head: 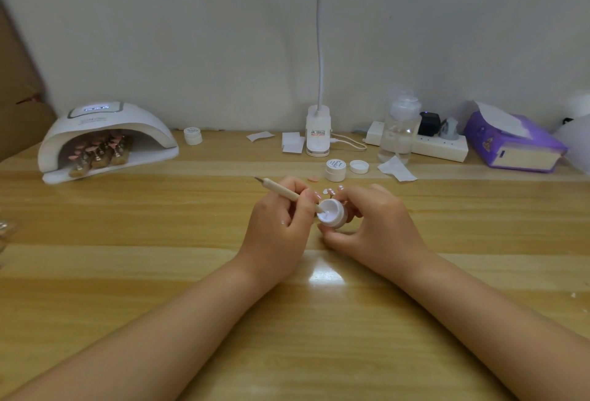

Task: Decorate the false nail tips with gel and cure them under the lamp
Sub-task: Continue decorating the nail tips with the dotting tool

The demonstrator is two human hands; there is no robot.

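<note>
My left hand (281, 218) grips a beige nail pen (281, 189), its near tip dipped into the white gel of a small open jar (332, 214). My right hand (373, 225) holds that jar between thumb and fingers, tilted toward me, just above the wooden table (159, 257). A loose pink nail tip (313, 179) and two pale tips (328, 191) lie just behind my hands. The white curing lamp (105, 142) stands at the back left with several pink nail tips on stands (99, 151) inside it.
A closed gel jar (335, 170) and a loose lid (359, 166) sit behind my hands; another jar (193, 136) stands by the lamp. A clip desk light (317, 132), clear bottle (399, 135), power strip (440, 145), paper wipes (397, 168) and purple tissue pack (514, 145) line the back.
</note>
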